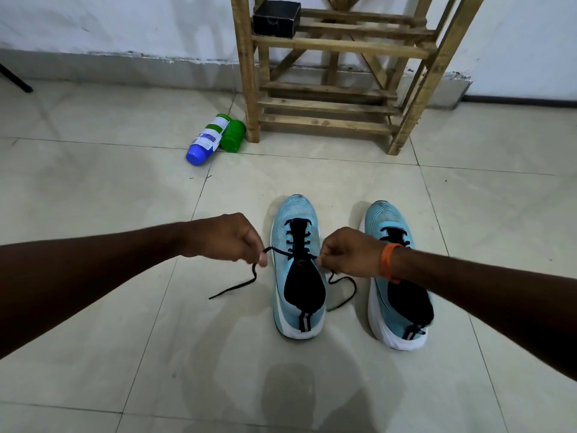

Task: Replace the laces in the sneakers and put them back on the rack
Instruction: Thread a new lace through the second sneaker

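Observation:
Two light blue sneakers stand side by side on the tiled floor, toes pointing away from me. The left sneaker [296, 232] has a black lace [246, 281] threaded through its eyelets. My left hand [226, 237] pinches the lace's left end, pulled out to the side, and the loose tail trails onto the floor. My right hand [349, 253] pinches the right end beside the tongue, with its tail curling on the floor between the shoes. The right sneaker [387, 223] is partly hidden behind my right wrist, which wears an orange band. The wooden rack [327, 45] stands beyond the shoes.
A black box [276, 18] sits on an upper shelf of the rack. A white bottle with a blue cap [206, 142] and a green container [232, 135] lie on the floor by the rack's left leg. A dark stand leg [15, 79] shows at far left.

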